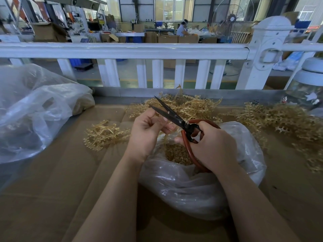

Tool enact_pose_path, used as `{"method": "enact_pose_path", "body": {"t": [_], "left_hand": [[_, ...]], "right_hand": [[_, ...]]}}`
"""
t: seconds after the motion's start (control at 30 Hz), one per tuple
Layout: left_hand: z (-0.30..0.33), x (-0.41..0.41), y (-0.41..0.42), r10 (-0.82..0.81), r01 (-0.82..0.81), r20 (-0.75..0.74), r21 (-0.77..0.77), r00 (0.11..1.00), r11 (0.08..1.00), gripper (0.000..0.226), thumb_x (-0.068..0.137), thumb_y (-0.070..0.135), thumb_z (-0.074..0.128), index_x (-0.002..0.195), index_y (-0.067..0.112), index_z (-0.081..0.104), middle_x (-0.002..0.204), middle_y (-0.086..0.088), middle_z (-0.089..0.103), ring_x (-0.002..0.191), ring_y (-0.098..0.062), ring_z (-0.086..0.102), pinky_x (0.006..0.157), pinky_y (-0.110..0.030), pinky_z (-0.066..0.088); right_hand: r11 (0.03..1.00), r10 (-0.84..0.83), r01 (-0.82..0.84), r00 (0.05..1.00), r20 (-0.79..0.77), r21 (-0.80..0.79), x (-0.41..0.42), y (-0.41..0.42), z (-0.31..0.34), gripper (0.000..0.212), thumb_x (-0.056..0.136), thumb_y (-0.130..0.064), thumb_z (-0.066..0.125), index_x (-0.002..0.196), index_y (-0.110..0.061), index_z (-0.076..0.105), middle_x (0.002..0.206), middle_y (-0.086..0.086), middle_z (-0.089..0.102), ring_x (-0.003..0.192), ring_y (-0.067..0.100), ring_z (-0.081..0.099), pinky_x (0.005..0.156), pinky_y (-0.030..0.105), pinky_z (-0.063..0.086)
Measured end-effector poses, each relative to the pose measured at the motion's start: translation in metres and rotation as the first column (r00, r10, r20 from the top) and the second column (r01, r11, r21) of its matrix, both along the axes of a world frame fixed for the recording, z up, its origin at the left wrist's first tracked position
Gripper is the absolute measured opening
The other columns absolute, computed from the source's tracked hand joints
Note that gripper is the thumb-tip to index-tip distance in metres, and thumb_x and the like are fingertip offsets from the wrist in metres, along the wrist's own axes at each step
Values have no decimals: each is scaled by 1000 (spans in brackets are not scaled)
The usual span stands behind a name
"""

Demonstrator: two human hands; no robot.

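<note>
- The gold plastic sprig (156, 115) was pinched in the left hand (148, 131), over the plastic bag (201, 186), beside the parted blades of the scissors (172, 116).
- The right hand (211, 145) gripped the red handles.
- Risk: the blades sat close to the left fingertips (172, 127) and closing could nick them; the offcut could miss the bag.
</note>
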State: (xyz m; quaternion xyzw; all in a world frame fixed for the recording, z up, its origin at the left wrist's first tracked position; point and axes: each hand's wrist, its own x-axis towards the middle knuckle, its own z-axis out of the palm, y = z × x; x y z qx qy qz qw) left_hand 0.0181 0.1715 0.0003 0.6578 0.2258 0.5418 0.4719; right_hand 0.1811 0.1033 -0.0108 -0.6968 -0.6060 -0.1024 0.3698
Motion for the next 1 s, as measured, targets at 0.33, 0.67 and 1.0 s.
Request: {"method": "enact_pose_path", "body": {"t": [0.33,0.67,1.0], "left_hand": [[0,2,-2,9,-9,-40,3,999,1000,15,97,-6,50,97,2,62,67,0,69,66,-10,65,65,-23,54],[1,1,-3,22,-22,-23,-25,1000,999,21,96,-6,51,93,10,64,68,-2,70,66,-15,65,65,-24,53],[3,3,-2,49,-50,-16,-34,999,998,13,96,-7,49,92,-2,60,73,-18,65,61,-10,63,63,-23,52]], "right_hand": [[1000,13,-13,1000,-4,-5,1,0,0,72,68,-91,39,81,-26,65,67,-21,52,56,-6,39,50,10,25],[1000,17,-17,1000,23,4,3,2,-3,57,73,-83,56,74,-26,61,61,-15,56,58,6,52,51,21,41],[1000,8,-7,1000,-26,6,5,3,-5,51,77,-74,64,69,-25,57,59,-15,54,56,6,50,51,24,44]]}}
